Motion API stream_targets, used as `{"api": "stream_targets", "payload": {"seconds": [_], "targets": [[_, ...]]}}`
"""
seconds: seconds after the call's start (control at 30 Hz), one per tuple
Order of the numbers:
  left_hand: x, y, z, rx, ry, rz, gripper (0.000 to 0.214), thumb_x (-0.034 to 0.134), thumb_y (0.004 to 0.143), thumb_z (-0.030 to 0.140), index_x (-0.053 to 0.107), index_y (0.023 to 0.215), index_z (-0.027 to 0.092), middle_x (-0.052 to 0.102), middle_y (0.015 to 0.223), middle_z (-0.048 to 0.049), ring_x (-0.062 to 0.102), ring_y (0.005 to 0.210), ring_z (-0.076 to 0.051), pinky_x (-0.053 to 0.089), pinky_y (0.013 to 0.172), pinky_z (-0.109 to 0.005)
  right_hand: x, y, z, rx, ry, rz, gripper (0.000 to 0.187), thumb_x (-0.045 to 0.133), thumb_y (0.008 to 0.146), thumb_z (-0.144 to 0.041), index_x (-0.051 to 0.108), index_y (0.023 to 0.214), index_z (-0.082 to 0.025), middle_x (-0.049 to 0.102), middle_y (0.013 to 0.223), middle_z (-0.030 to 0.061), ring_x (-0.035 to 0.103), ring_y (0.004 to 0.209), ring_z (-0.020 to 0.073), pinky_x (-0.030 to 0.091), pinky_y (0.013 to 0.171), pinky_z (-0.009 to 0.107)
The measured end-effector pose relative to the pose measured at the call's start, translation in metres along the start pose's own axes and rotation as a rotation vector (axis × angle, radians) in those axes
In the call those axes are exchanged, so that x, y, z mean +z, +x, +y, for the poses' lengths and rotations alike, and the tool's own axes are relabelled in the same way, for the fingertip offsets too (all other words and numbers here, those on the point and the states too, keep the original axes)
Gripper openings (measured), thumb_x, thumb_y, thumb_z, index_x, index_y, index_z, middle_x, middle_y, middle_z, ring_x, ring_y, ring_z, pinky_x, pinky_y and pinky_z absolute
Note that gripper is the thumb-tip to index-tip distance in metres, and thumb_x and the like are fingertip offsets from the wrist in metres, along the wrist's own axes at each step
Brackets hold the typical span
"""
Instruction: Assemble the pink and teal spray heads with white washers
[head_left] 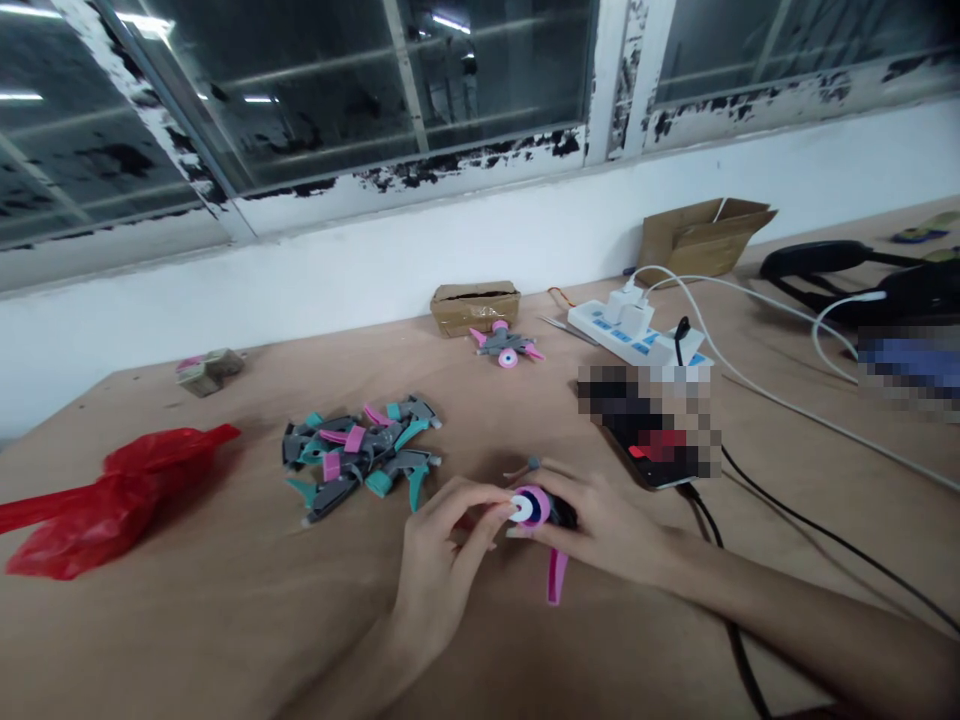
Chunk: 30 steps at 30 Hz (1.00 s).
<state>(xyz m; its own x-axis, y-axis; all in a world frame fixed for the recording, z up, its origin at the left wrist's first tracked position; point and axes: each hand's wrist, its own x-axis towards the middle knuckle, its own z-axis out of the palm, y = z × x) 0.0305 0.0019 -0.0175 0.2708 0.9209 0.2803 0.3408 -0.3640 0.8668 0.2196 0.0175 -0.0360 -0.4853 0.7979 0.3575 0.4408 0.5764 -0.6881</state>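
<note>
My right hand (600, 520) is wrapped round a grey trigger sprayer head with a pink collar (540, 505). Its pink trigger (556, 578) sticks out below the fingers, and the collar's opening faces left. Between thumb and forefinger, my left hand (450, 545) pinches a small white disc-shaped washer (521, 508) at the mouth of that collar. Whether the washer sits inside the collar or just in front, I cannot tell. Left of my hands lies a pile of grey sprayer heads (367, 450) with teal and pink parts. Beyond, a few pink-collared sprayer heads (504, 345) lie together.
A small cardboard box (475, 308) and a larger open one (705, 240) stand against the wall. Right of my hands are a phone (645, 435), a white power strip (637, 335) and trailing cables. A red plastic bag (127, 495) lies at the left.
</note>
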Motion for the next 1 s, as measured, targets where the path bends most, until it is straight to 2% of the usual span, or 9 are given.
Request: {"api": "stream_targets", "payload": {"seconds": [0.17,0.37,0.57,0.8,1.0], "targets": [[0.002,0.001,0.002,0.071,0.101,0.008,0.01,0.057,0.084,0.02,0.067,0.085,0.023,0.061,0.084,-0.0003,0.059,0.072,-0.01,0.051,0.057,-0.016,0.001,-0.001,-0.003,-0.008,0.031,-0.034,0.029,0.061,0.082,-0.033,0.057,0.105,-0.017,0.061,0.098,0.0068,0.058,0.092,0.019,0.048,0.082,0.035],[0.004,0.0,0.009,0.241,0.259,0.075,0.011,0.058,0.082,0.015,0.067,0.084,0.021,0.058,0.082,-0.0013,0.058,0.073,-0.01,0.049,0.063,-0.018,0.002,-0.001,-0.006,-0.027,0.045,-0.035,0.025,0.059,0.083,-0.035,0.057,0.099,-0.016,0.061,0.095,0.0062,0.057,0.089,0.0183,0.048,0.078,0.033],[0.006,-0.002,0.011,0.316,0.327,0.138,0.006,0.06,0.081,0.016,0.064,0.08,0.019,0.056,0.08,-0.0012,0.057,0.07,-0.011,0.05,0.064,-0.022,0.004,-0.002,-0.006,-0.055,0.044,-0.034,0.025,0.057,0.084,-0.038,0.057,0.098,-0.017,0.06,0.092,0.0058,0.057,0.085,0.0176,0.048,0.075,0.032],[0.003,-0.001,0.015,0.267,0.321,0.06,0.002,0.064,0.077,0.018,0.065,0.079,0.019,0.057,0.08,-0.0012,0.055,0.063,-0.009,0.048,0.055,-0.019,0.002,-0.001,-0.004,-0.07,0.03,-0.039,0.022,0.056,0.085,-0.032,0.057,0.099,-0.015,0.059,0.089,0.0062,0.056,0.082,0.018,0.047,0.072,0.032],[0.002,0.0,0.015,0.212,0.294,0.016,0.005,0.063,0.077,0.017,0.064,0.081,0.02,0.057,0.081,-0.0011,0.056,0.067,-0.009,0.048,0.054,-0.017,0.003,-0.001,-0.003,-0.076,0.009,-0.028,0.017,0.056,0.084,-0.03,0.057,0.091,-0.015,0.058,0.085,0.0053,0.055,0.079,0.0171,0.046,0.068,0.03]]}}
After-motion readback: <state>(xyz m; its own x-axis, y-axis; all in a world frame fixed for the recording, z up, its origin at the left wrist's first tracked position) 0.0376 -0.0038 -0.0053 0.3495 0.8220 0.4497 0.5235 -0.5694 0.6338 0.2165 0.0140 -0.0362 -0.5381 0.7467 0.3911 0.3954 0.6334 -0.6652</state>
